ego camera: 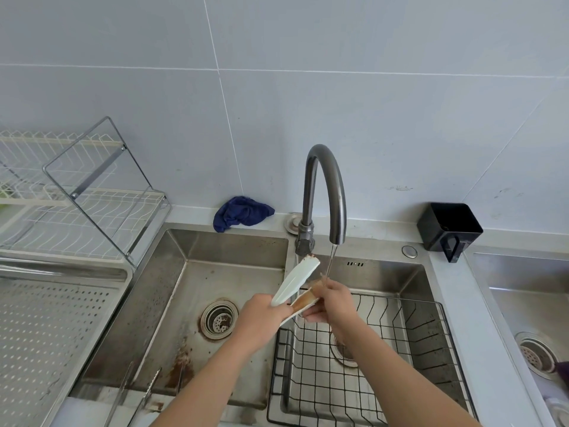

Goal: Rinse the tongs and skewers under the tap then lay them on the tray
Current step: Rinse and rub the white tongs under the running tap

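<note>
At the far left the perforated steel tray [46, 328] is waiting beside the sink, with nothing of the task lying on it yet. In the left basin [234, 251], near its front edge, a pair of metal tongs [147, 392] is lying on the stained bottom, with a thin rod just beside it that may be a skewer; it is too slim to tell. Over the divider between the basins, the left hand [261, 318] is gripping the white tongs [295, 282] at the hinge end, fingers curled round it, with the two arms sprung apart. The tap [323, 186] is running, and its thin stream [331, 260] is falling on the lower arm, where the right hand [332, 300] is pinching and apparently rubbing the brown-smeared inner face above the wire basket [400, 334]. To do this step well, the person should be working the fingers along the whole lower arm toward its tip, then shifting the tongs to the right so the upper arm's soiled tip, now sitting left of the stream, is getting water too. The left-hand grip should be staying firm, since wet plastic is likely slippery.
</note>
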The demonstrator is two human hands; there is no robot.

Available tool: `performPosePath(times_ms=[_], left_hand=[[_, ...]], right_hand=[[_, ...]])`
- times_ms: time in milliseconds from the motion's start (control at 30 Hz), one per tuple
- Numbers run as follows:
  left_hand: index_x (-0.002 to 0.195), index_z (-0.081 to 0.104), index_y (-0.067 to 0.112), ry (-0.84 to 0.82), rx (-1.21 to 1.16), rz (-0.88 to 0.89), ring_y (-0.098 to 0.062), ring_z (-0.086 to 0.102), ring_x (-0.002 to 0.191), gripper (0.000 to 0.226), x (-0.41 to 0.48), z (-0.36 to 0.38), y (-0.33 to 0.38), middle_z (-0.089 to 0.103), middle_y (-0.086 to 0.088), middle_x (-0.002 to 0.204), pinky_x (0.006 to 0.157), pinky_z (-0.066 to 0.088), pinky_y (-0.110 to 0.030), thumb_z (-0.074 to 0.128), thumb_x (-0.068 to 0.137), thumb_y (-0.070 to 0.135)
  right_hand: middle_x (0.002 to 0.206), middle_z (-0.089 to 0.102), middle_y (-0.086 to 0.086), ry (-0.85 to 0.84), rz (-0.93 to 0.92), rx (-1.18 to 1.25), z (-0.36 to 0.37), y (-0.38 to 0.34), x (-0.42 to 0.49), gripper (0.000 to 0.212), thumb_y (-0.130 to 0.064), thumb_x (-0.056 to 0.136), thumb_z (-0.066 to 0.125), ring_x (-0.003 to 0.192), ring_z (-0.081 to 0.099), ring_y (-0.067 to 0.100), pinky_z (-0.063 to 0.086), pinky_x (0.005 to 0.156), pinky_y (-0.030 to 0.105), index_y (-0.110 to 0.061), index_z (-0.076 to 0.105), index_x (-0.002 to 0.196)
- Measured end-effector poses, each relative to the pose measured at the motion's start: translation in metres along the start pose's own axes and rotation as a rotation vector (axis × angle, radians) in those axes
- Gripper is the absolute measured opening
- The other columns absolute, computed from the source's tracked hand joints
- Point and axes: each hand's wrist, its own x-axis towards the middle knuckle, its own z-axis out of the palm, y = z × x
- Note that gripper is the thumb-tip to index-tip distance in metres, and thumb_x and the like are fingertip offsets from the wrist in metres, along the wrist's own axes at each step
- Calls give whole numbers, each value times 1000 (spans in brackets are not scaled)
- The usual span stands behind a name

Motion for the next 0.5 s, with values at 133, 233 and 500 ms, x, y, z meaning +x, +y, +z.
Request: performPosePath(times_ms=[133, 233, 500], left_hand=[[59, 56, 16, 8, -42, -25, -18, 45, 58, 24, 4, -1, -5, 48, 5, 56, 62, 34, -33, 59, 72, 36], [75, 68, 12, 9, -84, -25, -18, 53, 64, 28, 5, 2, -9, 57, 2, 66, 66, 39, -33, 60, 71, 39], [72, 75, 16, -75, -347, -116, -26, 65, 66, 14, 12, 7, -9, 72, -19, 74, 62, 56, -42, 67, 83, 20]], right_hand=[[80, 75, 17, -20, 28, 106, 1, 7, 0, 22, -7, 91, 65, 68, 77, 31, 61, 56, 38, -11, 64, 113], [89, 73, 20, -25, -27, 55, 7, 12, -3, 47, 5, 75, 72, 74, 78, 33, 63, 61, 41, -13, 57, 116], [99, 79, 18, 2, 46, 268, 1, -1, 1, 20, -6, 99, 54, 82, 76, 31, 63, 71, 43, -10, 63, 116]])
